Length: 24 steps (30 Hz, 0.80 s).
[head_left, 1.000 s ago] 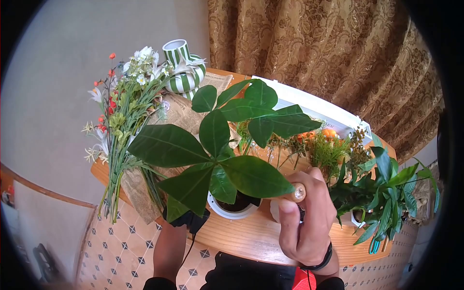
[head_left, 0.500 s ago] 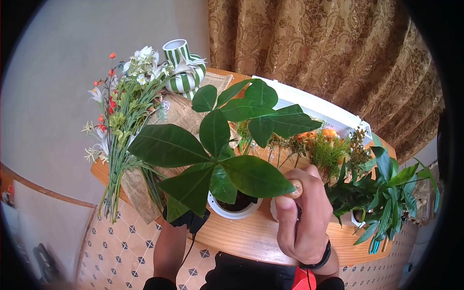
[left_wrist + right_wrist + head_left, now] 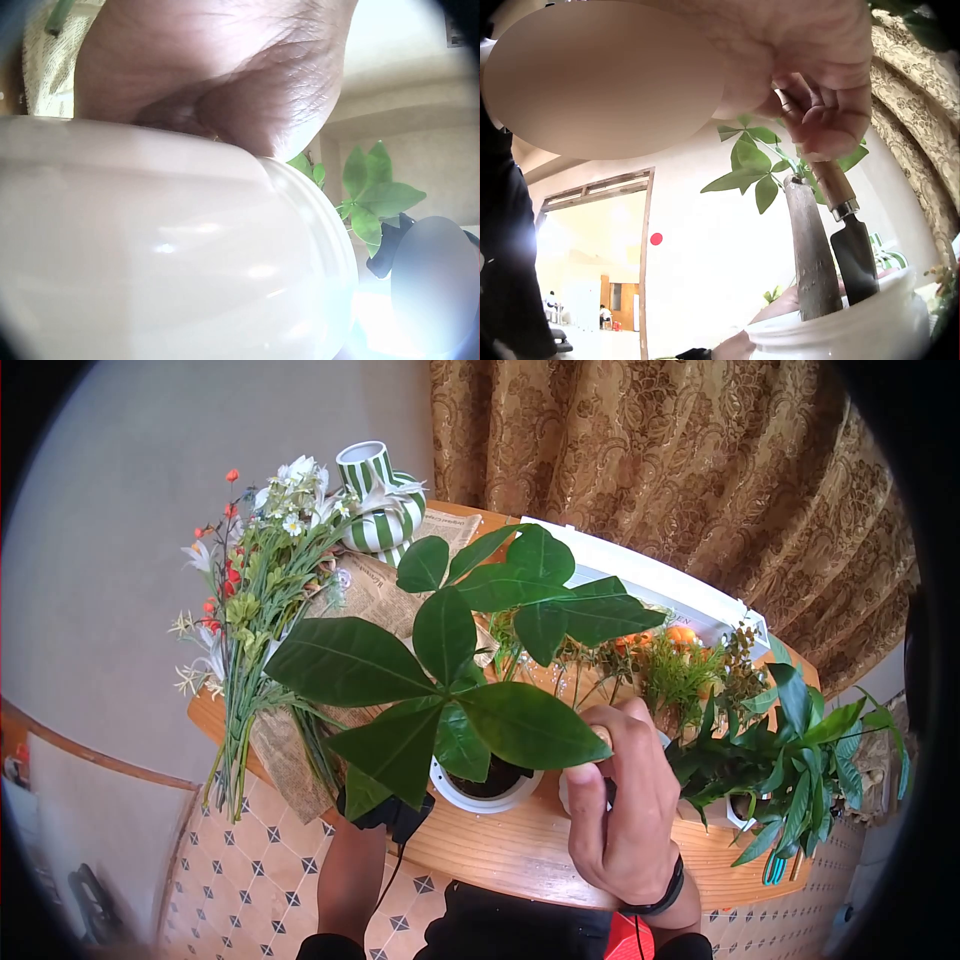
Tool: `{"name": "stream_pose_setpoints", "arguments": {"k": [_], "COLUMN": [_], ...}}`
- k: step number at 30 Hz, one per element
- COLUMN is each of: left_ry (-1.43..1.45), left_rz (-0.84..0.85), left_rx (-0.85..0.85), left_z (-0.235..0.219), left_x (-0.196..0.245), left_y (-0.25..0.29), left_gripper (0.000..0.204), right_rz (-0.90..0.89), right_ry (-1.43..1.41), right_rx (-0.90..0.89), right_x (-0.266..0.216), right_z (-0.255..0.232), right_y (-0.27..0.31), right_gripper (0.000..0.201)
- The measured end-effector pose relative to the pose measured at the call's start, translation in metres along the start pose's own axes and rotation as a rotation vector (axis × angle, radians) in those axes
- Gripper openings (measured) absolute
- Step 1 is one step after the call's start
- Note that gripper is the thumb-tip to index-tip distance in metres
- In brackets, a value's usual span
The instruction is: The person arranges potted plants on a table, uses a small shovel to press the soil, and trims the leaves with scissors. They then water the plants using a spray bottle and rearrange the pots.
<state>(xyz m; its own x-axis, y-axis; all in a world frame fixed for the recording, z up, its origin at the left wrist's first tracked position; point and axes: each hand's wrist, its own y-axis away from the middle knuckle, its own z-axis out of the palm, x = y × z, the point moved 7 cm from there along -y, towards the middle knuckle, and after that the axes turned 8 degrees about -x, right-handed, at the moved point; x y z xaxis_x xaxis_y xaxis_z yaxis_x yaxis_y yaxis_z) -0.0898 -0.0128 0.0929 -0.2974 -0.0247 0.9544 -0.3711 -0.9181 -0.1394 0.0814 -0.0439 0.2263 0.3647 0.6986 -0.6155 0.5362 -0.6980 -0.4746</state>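
Observation:
A money tree with broad green leaves (image 3: 350, 660) and a thick bare trunk (image 3: 811, 251) stands in a white pot (image 3: 840, 337). My right hand (image 3: 632, 815) grips the wooden handle of a small trowel (image 3: 855, 259). Its dark blade points down inside the pot, close beside the trunk; the rim hides the tip. On the pot's far side from that hand, my left hand (image 3: 217, 67) holds the pot wall at the rim. Leaves cover most of this hand in the head view, and its fingertips are hidden.
Cut flowers (image 3: 240, 620) lie on brown printed paper (image 3: 375, 590) at the left, near a green-striped vase (image 3: 380, 525). Behind are orange flowers with greenery (image 3: 680, 660) and a white box (image 3: 640, 585). A leafy potted plant (image 3: 790, 760) stands at the right table edge.
My right hand has shifted a little to the left with the trowel, and the handle's end has tipped behind a leaf. The plant and left arm look unmoved.

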Motion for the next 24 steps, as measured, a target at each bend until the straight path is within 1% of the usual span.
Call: {"name": "stream_pose_setpoints", "arguments": {"k": [1, 3, 5, 7, 8, 10, 11, 13, 14, 16, 17, 18, 19, 20, 21, 22, 24], "left_ry": [-0.015, -0.03, -0.044, -0.013, -0.013, -0.23, -0.23, -0.262, -0.262, -0.173, -0.173, -0.133, -0.094, -0.094, -0.078, -0.061, -0.061], "left_rz": [0.03, -0.001, -0.034, -0.041, -0.041, 0.06, 0.06, 0.019, 0.019, 0.021, 0.021, 0.022, 0.022, 0.022, 0.031, 0.04, 0.022], "left_rx": [-0.021, -0.001, 0.017, 0.006, 0.006, -0.01, -0.01, 0.016, 0.016, -0.024, -0.024, -0.013, -0.001, 0.0, -0.012, -0.025, -0.018], "left_z": [0.002, 0.008, 0.008, 0.001, 0.0, 0.0, 0.001, 0.0, -0.001, -0.003, -0.002, -0.001, -0.001, -0.001, 0.0, 0.001, -0.001], "left_x": [0.005, 0.011, 0.01, 0.001, -0.001, 0.007, 0.007, 0.006, 0.005, 0.002, 0.002, 0.002, 0.002, 0.002, 0.003, 0.003, 0.0], "left_y": [-0.001, 0.0, 0.0, 0.0, 0.0, -0.001, -0.001, -0.001, -0.001, -0.001, -0.001, 0.0, 0.001, 0.001, 0.0, 0.0, 0.0], "left_gripper": [0.088, 0.087, 0.086, 0.075, 0.075, 0.062, 0.062, 0.055, 0.055, 0.066, 0.066, 0.072, 0.079, 0.079, 0.083, 0.087, 0.086], "right_rz": [0.0, -0.109, -0.117, -0.124, -0.133, -0.142, -0.136, -0.13, -0.103, -0.076, -0.047, -0.017, -0.017, -0.075, -0.134, -0.134, -0.098], "right_ry": [0.0, 0.086, 0.104, 0.122, 0.128, 0.135, 0.127, 0.12, 0.109, 0.099, 0.073, 0.048, 0.047, 0.078, 0.109, 0.109, 0.08], "right_rx": [0.0, 0.011, 0.023, 0.035, 0.035, 0.035, 0.023, 0.011, -0.011, -0.032, -0.035, -0.038, -0.038, -0.026, -0.014, -0.014, -0.008], "right_x": [0.001, -0.004, -0.004, -0.004, -0.005, -0.006, -0.006, -0.005, -0.003, -0.002, -0.003, -0.003, -0.001, -0.003, -0.005, -0.006, -0.005], "right_z": [-0.001, -0.006, -0.008, -0.008, -0.008, -0.008, -0.007, -0.006, -0.004, -0.002, -0.002, -0.001, -0.002, -0.004, -0.005, -0.005, -0.006], "right_y": [0.0, -0.001, 0.0, 0.001, 0.001, 0.001, 0.001, 0.002, 0.001, 0.001, 0.0, 0.0, 0.0, 0.0, 0.0, 0.0, 0.001], "right_gripper": [0.019, 0.027, 0.028, 0.029, 0.029, 0.029, 0.03, 0.03, 0.031, 0.031, 0.025, 0.022, 0.022, 0.025, 0.031, 0.031, 0.031]}}
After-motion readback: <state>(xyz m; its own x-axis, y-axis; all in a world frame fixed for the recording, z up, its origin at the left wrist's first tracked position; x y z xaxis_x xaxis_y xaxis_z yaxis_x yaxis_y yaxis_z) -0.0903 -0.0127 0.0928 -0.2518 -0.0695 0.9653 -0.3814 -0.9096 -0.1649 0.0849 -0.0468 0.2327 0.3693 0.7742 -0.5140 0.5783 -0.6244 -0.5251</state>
